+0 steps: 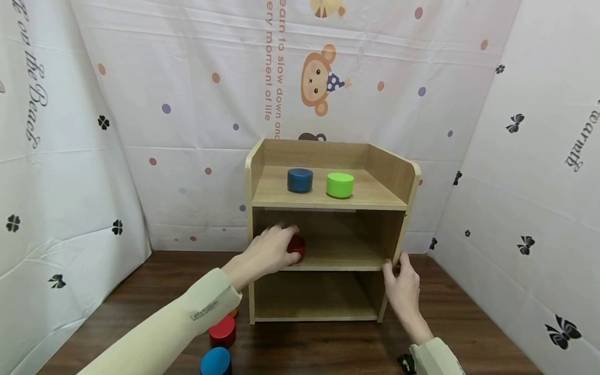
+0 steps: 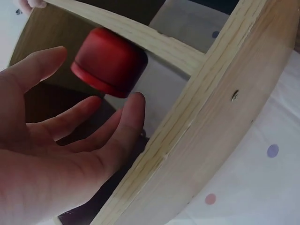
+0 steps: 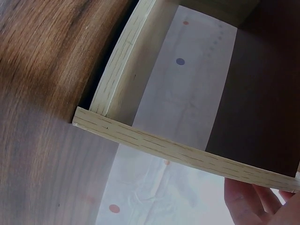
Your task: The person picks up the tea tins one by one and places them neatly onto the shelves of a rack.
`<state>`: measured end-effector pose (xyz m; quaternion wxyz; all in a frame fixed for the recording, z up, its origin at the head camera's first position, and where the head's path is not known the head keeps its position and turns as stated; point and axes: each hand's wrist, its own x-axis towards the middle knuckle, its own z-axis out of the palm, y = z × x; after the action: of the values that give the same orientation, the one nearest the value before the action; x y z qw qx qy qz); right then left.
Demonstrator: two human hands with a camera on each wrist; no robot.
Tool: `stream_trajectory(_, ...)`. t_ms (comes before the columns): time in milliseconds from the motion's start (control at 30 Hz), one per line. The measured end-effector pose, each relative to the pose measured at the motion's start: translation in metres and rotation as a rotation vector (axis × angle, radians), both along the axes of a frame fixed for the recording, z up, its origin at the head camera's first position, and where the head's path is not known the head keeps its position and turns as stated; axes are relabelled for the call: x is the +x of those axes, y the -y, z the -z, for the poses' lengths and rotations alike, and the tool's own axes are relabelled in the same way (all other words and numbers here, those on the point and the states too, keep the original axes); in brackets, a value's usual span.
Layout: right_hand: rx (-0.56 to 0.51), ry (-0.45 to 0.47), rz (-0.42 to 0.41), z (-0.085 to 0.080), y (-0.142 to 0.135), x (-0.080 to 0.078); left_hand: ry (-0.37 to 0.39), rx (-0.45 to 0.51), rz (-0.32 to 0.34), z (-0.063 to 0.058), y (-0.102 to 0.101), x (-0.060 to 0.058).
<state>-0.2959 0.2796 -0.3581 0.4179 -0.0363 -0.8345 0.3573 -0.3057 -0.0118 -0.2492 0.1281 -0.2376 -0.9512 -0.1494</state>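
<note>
Cloth (image 1: 197, 67): patterned backdrop on L, R & far sides, prob. to screen the area.
Counter (image 1: 469, 323): dark wood, carries the lot.
Shelf unit (image 1: 328, 204): upright abt. ctr. of counter, front facing near side, so each lvl can be reached.
R hand (image 1: 403, 286): grips unit's R side panel, thumb at front edge, fingers round the outside; prob. to steady it.
L hand (image 1: 267, 250): released; thumb & fingers spread by red tub (image 2: 110, 63), no firm hold visible in L wrist view. Wide spread prob. keeps fingers clear of its sides.
Red tub: on middle shelf, L part, near front edge; easy reach for L hand.
Top-shelf tubs: blue tub (image 1: 300, 180) L, green tub (image 1: 339, 185) R, apart; gap prob. leaves finger room.
Counter tubs: near-blue tub (image 1: 216, 361), 2nd red tub (image 1: 222, 331) beyond it, orange tub (image 1: 233, 312) farther, mostly hidden by sleeve (image 1: 201, 302). Rough row L of unit, prob. for L-hand access.
</note>
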Motion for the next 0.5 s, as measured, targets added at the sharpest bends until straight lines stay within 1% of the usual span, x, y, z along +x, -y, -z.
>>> stream_trajectory(133, -0.004, 0.002, 0.000, 0.000, 0.000, 0.000, -0.021, -0.007, -0.015, -0.001, 0.003, 0.008)
stream_trajectory(333, -0.004, 0.002, 0.002, 0.000, 0.000, 0.001, -0.050, 0.005, -0.017, -0.002, 0.009, 0.020)
stream_trajectory(500, -0.006, 0.006, 0.004, 0.000, 0.000, 0.001, -0.095, 0.040, 0.000, 0.000, 0.019, 0.034)
